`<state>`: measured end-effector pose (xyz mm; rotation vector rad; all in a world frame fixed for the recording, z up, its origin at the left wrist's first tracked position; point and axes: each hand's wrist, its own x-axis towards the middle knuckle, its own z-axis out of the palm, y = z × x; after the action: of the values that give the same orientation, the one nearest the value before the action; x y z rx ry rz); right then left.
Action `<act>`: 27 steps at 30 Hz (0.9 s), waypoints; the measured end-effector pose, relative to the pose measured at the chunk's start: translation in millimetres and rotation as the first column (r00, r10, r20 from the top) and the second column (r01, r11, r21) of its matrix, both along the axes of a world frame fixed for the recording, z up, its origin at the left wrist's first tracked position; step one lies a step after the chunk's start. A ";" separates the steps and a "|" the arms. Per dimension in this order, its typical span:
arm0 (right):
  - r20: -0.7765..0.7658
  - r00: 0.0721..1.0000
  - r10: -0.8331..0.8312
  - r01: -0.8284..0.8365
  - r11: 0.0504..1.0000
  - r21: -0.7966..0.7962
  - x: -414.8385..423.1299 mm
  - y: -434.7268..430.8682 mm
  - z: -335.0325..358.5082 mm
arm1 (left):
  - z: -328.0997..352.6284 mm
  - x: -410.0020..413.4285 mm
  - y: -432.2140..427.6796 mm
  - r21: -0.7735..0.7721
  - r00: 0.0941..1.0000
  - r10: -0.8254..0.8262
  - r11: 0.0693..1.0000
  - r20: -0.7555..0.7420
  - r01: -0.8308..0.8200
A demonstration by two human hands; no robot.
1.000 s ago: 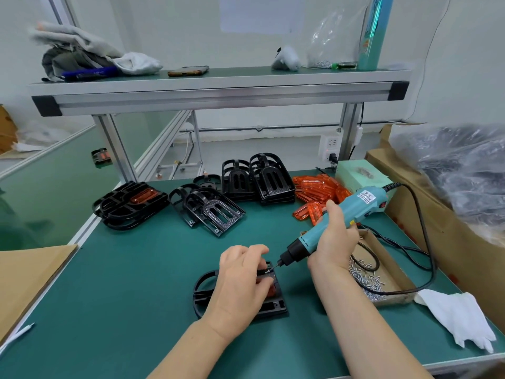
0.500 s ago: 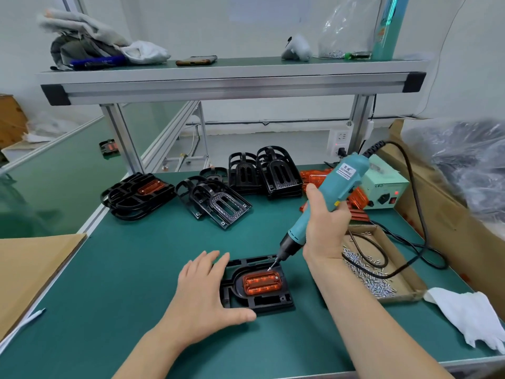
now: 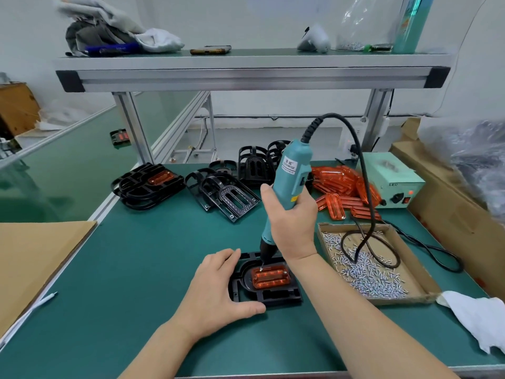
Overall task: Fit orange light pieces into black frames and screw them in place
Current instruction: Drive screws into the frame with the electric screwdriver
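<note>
Orange light piece (image 3: 270, 279) seated in black frame (image 3: 269, 298), near centre of tabletop (image 3: 136, 269). Left hand (image 3: 218, 285) spread flat, bracing frame's left side. Right hand (image 3: 292, 222) wrapped round teal screwdriver (image 3: 293, 173), nearly upright, tip down on piece's far-left corner.

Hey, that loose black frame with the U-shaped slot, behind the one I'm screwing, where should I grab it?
Probably pinch the loose black frame by its near straight edge, coming from the front left. That edge faces you uncovered, while another frame lies against its far left side and your right hand with the electric screwdriver crowds the right.
</note>
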<state>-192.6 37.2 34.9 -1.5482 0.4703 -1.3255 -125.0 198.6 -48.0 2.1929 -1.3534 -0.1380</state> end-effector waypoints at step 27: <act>-0.117 0.986 0.119 -0.132 0.985 -0.110 13.1 26.8 3.2 | -3.6 3.9 -1.7 0.003 1.000 -0.004 1.000 0.006 0.004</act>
<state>-179.4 64.0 38.1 -1.7264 0.3616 -1.1929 -121.1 197.0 -51.7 2.1948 -1.3614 -0.1345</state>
